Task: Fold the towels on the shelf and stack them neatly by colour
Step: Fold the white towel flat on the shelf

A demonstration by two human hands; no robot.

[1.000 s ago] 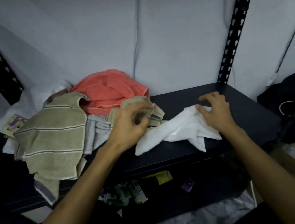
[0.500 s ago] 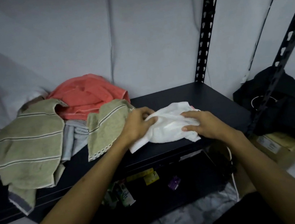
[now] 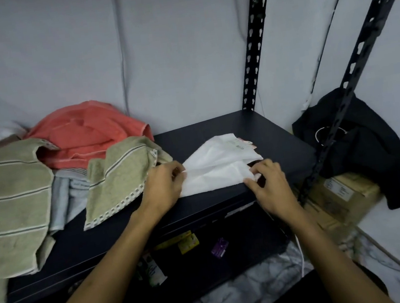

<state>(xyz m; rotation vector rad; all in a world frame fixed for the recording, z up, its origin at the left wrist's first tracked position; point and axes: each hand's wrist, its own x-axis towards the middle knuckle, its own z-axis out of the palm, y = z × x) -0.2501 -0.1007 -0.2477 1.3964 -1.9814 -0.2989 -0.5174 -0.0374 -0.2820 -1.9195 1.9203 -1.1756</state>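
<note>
My left hand pinched the white towel at its left edge; right hand had a grip on its near right corner, fingers curled round the cloth. Towel lay flat-ish on the dark shelf, right of centre, w/ a tag at its far edge. Just left of it sat a small green striped towel, touching my left hand. Behind that, a crumpled coral towel; far left, a big green striped towel hanging over the shelf's front edge.
</note>
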